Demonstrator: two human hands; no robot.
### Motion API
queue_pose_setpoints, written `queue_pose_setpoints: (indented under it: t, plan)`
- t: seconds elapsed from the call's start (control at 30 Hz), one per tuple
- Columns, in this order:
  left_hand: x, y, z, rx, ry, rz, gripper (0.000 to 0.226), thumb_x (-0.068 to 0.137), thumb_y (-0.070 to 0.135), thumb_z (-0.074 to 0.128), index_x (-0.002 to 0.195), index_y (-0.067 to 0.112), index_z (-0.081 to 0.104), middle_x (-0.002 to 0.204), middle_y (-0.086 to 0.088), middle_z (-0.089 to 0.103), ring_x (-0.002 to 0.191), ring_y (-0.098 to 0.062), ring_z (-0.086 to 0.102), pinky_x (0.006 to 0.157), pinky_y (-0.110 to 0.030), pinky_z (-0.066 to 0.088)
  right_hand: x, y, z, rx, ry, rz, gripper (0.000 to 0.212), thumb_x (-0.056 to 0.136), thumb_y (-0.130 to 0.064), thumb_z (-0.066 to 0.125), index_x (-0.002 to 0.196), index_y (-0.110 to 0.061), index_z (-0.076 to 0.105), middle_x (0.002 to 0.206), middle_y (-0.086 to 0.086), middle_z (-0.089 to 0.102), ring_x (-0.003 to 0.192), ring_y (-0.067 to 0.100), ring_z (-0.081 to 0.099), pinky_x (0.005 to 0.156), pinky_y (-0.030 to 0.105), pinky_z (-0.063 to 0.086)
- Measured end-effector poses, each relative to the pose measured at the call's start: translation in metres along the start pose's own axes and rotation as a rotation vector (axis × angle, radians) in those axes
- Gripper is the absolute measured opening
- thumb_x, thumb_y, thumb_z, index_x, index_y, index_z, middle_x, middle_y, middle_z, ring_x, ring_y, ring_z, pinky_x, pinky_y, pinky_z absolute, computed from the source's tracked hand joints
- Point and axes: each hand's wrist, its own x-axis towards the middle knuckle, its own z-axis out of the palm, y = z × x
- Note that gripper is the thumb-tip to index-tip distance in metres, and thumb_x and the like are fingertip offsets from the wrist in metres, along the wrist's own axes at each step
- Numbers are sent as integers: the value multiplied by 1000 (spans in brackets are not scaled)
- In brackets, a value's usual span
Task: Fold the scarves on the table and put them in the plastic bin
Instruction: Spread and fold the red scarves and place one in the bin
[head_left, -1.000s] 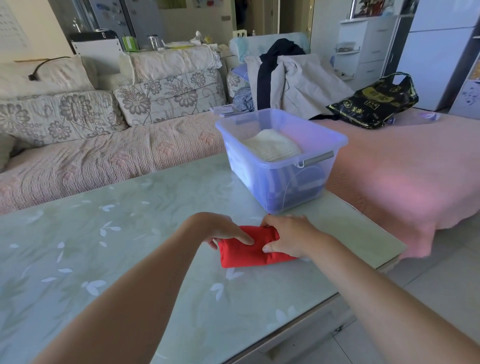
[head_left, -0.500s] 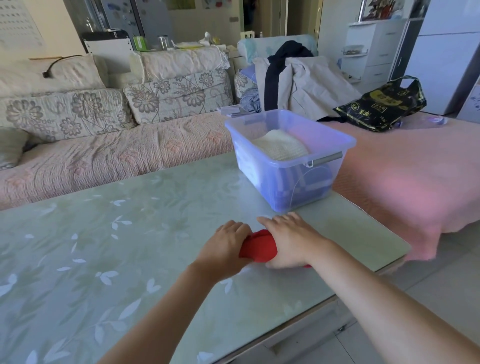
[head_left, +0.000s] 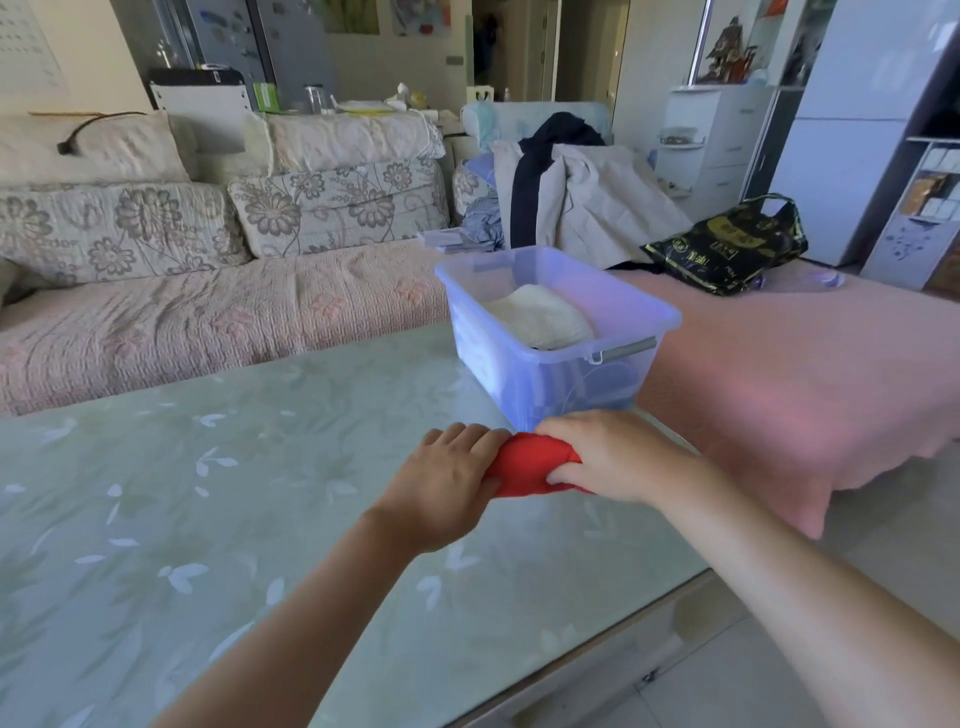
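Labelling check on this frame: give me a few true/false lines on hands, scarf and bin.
1. Both hands grip the red scarf. True: left hand and right hand close on it from either side.
2. The plastic bin is empty. False: a white folded item lies inside.
3. The red scarf is already in the bin. False: it is at the table, nearer the camera than the bin.
4. The bin has no lid on. True.
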Motion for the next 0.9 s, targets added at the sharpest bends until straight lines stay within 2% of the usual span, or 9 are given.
queue_pose_setpoints:
  t: [0.2, 0.33, 0.43, 0.5, 0.6, 0.67, 0.73, 0.83, 0.9]
  plan:
    - [75, -4, -66, -14, 187, 32, 49, 94, 37, 38, 137, 15, 48, 118, -2, 60, 99, -28, 54, 86, -41, 46, 24, 23, -114, -79, 104, -81, 45, 90, -35, 66, 134, -34, 54, 117, -11, 50, 116, 9, 45, 99, 30, 36]
    - [136, -17, -80, -43, 223, -14, 45, 97, 30, 48, 138, 13, 48, 122, -8, 59, 104, -34, 54, 89, -43, 46, 62, 52, -149, -146, 202, -67, 51, 91, -24, 62, 138, -35, 46, 134, -5, 51, 126, 18, 44, 106, 39, 37]
    - [181, -26, -72, -96, 131, -105, 45, 99, 29, 49, 142, 18, 44, 132, -7, 55, 116, -32, 50, 95, -42, 43, 92, 81, -155, -84, 209, 11, 45, 90, -21, 59, 130, -37, 46, 128, -3, 56, 118, 21, 49, 99, 44, 43]
    - [208, -32, -61, -169, 7, -154, 43, 100, 28, 47, 142, 20, 43, 134, -7, 55, 119, -30, 49, 96, -40, 42, 110, 101, -153, -61, 140, 77, 44, 90, -22, 59, 129, -38, 48, 127, -2, 59, 115, 23, 54, 96, 45, 46]
    - [238, -40, -44, -249, -183, -210, 41, 101, 28, 44, 142, 21, 42, 133, -7, 56, 117, -28, 52, 93, -36, 41, 131, 126, -147, -67, 38, 137, 42, 94, -20, 57, 134, -31, 54, 138, -4, 56, 124, 22, 52, 100, 34, 42]
    - [252, -43, -34, -253, -235, -238, 40, 102, 27, 43, 141, 20, 43, 134, -6, 55, 117, -28, 52, 86, -31, 38, 141, 134, -141, -8, 4, 171, 38, 96, -12, 51, 132, -23, 58, 131, -1, 58, 117, 21, 53, 90, 30, 42]
    - [263, -47, -23, -259, -296, -275, 37, 103, 27, 41, 138, 18, 45, 133, -6, 54, 114, -28, 52, 83, -29, 34, 150, 141, -132, 27, -24, 194, 38, 94, -9, 43, 125, -25, 59, 120, 3, 62, 104, 23, 57, 85, 34, 47]
    - [273, -58, -4, -251, -429, -326, 35, 103, 30, 37, 134, 16, 47, 126, -10, 56, 106, -29, 55, 83, -33, 40, 166, 147, -116, -1, -39, 192, 36, 88, -8, 37, 111, -27, 57, 106, 6, 61, 93, 26, 57, 72, 35, 47]
    - [277, -66, 6, -241, -516, -339, 37, 104, 32, 34, 134, 16, 48, 122, -10, 58, 105, -28, 56, 85, -36, 43, 176, 146, -103, -30, -84, 176, 37, 86, -5, 37, 107, -27, 57, 105, 4, 59, 94, 26, 56, 72, 35, 47]
